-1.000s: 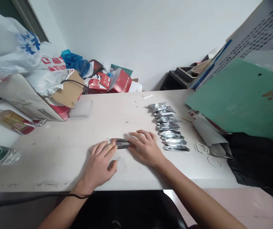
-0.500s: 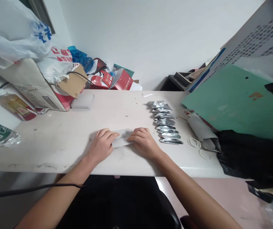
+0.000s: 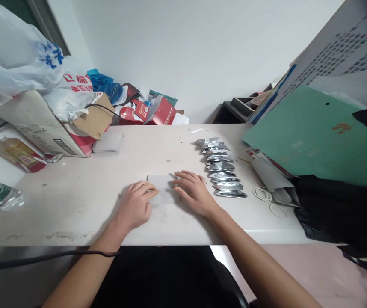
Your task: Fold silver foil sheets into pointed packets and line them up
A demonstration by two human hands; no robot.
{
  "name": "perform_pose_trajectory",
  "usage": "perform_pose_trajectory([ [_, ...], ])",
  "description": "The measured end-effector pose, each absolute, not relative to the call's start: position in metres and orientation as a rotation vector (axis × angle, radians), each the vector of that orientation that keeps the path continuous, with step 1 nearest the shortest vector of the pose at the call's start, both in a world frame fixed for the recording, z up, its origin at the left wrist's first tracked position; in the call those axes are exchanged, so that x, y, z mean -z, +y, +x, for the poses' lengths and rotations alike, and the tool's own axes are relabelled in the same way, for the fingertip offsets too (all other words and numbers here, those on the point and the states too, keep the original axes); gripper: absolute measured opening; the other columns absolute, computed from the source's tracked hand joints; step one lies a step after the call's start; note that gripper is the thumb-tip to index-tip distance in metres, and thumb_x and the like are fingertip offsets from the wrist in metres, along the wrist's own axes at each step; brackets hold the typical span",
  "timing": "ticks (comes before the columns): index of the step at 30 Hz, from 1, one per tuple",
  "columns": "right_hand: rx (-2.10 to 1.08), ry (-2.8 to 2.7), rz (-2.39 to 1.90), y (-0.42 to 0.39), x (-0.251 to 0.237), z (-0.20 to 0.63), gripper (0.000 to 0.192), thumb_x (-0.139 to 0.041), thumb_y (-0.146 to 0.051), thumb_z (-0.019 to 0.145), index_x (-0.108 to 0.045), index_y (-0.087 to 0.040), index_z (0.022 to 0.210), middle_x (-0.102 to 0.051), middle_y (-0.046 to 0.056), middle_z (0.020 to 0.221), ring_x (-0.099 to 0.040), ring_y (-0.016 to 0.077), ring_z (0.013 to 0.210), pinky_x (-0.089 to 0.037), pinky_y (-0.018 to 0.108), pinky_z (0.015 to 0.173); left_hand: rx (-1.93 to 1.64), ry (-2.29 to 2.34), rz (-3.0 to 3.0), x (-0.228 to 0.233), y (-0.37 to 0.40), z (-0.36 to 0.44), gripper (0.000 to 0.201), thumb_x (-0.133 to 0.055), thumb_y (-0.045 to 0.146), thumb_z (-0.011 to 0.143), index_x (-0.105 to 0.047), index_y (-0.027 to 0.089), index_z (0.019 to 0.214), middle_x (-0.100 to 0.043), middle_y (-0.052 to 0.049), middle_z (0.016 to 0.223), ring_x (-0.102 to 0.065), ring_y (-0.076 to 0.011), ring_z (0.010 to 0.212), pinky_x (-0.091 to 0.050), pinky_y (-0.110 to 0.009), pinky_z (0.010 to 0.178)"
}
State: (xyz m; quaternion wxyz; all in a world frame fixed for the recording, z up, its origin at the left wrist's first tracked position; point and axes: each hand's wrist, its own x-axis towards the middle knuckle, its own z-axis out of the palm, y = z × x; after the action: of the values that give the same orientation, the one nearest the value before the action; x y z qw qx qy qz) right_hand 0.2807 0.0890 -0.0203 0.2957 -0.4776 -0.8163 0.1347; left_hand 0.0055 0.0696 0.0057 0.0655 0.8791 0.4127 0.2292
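Note:
A small pale grey-white sheet [image 3: 163, 188], which looks like paper, lies flat on the white table between my hands. My left hand [image 3: 137, 203] rests at its left edge with the fingers together and curled over it. On the opposite edge, my right hand [image 3: 193, 190] is open, its fingers stretched and slightly apart, the tips touching or just over the sheet. To the right of that hand is a column of several silver foil packets [image 3: 220, 166], laid one behind another. The undersides of both hands are hidden.
A stack of pale sheets [image 3: 106, 143] lies beside a cardboard box [image 3: 48, 124] at the left, near two bottles. White rubber bands [image 3: 262, 194], a rolled grey sheet [image 3: 271, 179] and a black bag [image 3: 337, 214] are at the right. A black cable [image 3: 48, 256] crosses the lower left.
The sheet was folded between both hands; now it lies flatter and shows more of its surface. My right hand's fingers have opened and spread. The camera view has shifted slightly.

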Motion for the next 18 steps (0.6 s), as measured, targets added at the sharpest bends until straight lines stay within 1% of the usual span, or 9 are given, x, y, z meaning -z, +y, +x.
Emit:
perform_pose_trajectory([
  [2, -0.336, -2.113, -1.347, 0.092, 0.025, 0.278, 0.039, -0.051, -0.045, 0.111, -0.067, -0.029, 0.143, -0.069, 0.01, 0.149, -0.056, 0.0357, 0.143, -0.043, 0.06, 0.111, -0.677, 1.214, 2.663, -0.006, 0.069, 0.005, 0.06, -0.057, 0.004, 0.077, -0.079, 0.027, 0.128, -0.073, -0.006, 0.141, -0.061, -0.033, 0.14, -0.055, -0.057, 0.112],
  [4, -0.32, -2.125, -1.358, 0.092, 0.027, 0.275, 0.043, -0.056, -0.037, 0.108, -0.061, -0.027, 0.15, -0.071, 0.012, 0.145, -0.057, 0.0358, 0.14, -0.042, 0.059, 0.11, -0.681, 1.205, 2.652, -0.006, 0.068, 0.006, 0.052, -0.06, 0.008, 0.082, -0.079, 0.026, 0.126, -0.067, -0.006, 0.151, -0.054, -0.0345, 0.147, -0.052, -0.06, 0.117],
  [7, -0.255, -2.158, -1.321, 0.09, 0.027, 0.273, 0.043, -0.059, -0.027, 0.106, -0.06, -0.025, 0.149, -0.075, 0.012, 0.134, -0.062, 0.0329, 0.128, -0.042, 0.053, 0.106, -0.747, 1.233, 2.614, -0.005, 0.069, 0.008, 0.029, -0.062, 0.016, 0.097, -0.081, 0.025, 0.117, -0.058, -0.009, 0.16, -0.047, -0.0346, 0.152, -0.05, -0.061, 0.121],
  [10, -0.109, -2.151, -1.244, 0.086, 0.026, 0.272, 0.037, -0.06, -0.019, 0.105, -0.063, -0.025, 0.142, -0.078, 0.01, 0.121, -0.065, 0.0288, 0.117, -0.041, 0.047, 0.099, -0.838, 1.199, 2.629, -0.002, 0.071, 0.01, 0.017, -0.064, 0.018, 0.103, -0.079, 0.024, 0.105, -0.051, -0.009, 0.165, -0.043, -0.0359, 0.154, -0.052, -0.061, 0.119],
  [11, -0.048, -2.147, -1.2, 0.085, 0.025, 0.271, 0.033, -0.059, -0.016, 0.105, -0.065, -0.025, 0.136, -0.078, 0.008, 0.116, -0.065, 0.0272, 0.114, -0.04, 0.045, 0.098, -0.865, 1.179, 2.643, -0.001, 0.072, 0.01, 0.016, -0.063, 0.016, 0.103, -0.078, 0.023, 0.103, -0.051, -0.009, 0.165, -0.043, -0.0359, 0.154, -0.053, -0.061, 0.118],
  [13, 0.058, -2.138, -1.092, 0.084, 0.024, 0.27, 0.026, -0.057, -0.008, 0.105, -0.07, -0.025, 0.12, -0.079, 0.005, 0.107, -0.067, 0.0241, 0.111, -0.037, 0.043, 0.096, -0.908, 1.149, 2.661, 0.001, 0.072, 0.01, 0.014, -0.062, 0.012, 0.103, -0.072, 0.022, 0.1, -0.057, -0.009, 0.159, -0.047, -0.0346, 0.151, -0.055, -0.059, 0.117],
  [15, 0.105, -2.136, -1.008, 0.084, 0.022, 0.268, 0.025, -0.056, -0.004, 0.104, -0.07, -0.025, 0.107, -0.08, 0.002, 0.103, -0.068, 0.0223, 0.111, -0.035, 0.043, 0.098, -0.942, 1.135, 2.651, 0.001, 0.072, 0.01, 0.013, -0.061, 0.01, 0.103, -0.065, 0.022, 0.1, -0.064, -0.01, 0.151, -0.055, -0.0321, 0.145, -0.057, -0.056, 0.115],
  [16, 0.1, -2.148, -0.984, 0.083, 0.021, 0.268, 0.026, -0.057, -0.004, 0.102, -0.07, -0.026, 0.105, -0.08, 0.001, 0.104, -0.069, 0.0225, 0.113, -0.035, 0.043, 0.099, -0.959, 1.123, 2.643, 0.001, 0.072, 0.01, 0.012, -0.06, 0.01, 0.103, -0.063, 0.022, 0.102, -0.068, -0.01, 0.145, -0.059, -0.0303, 0.141, -0.059, -0.053, 0.112],
  [18, 0.056, -2.191, -0.969, 0.081, 0.018, 0.269, 0.027, -0.059, -0.006, 0.099, -0.072, -0.027, 0.109, -0.081, 0.001, 0.108, -0.068, 0.0249, 0.117, -0.034, 0.045, 0.1, -0.973, 1.099, 2.638, 0.0, 0.072, 0.01, 0.013, -0.059, 0.01, 0.104, -0.061, 0.022, 0.11, -0.075, -0.009, 0.13, -0.068, -0.0267, 0.128, -0.062, -0.049, 0.106],
])
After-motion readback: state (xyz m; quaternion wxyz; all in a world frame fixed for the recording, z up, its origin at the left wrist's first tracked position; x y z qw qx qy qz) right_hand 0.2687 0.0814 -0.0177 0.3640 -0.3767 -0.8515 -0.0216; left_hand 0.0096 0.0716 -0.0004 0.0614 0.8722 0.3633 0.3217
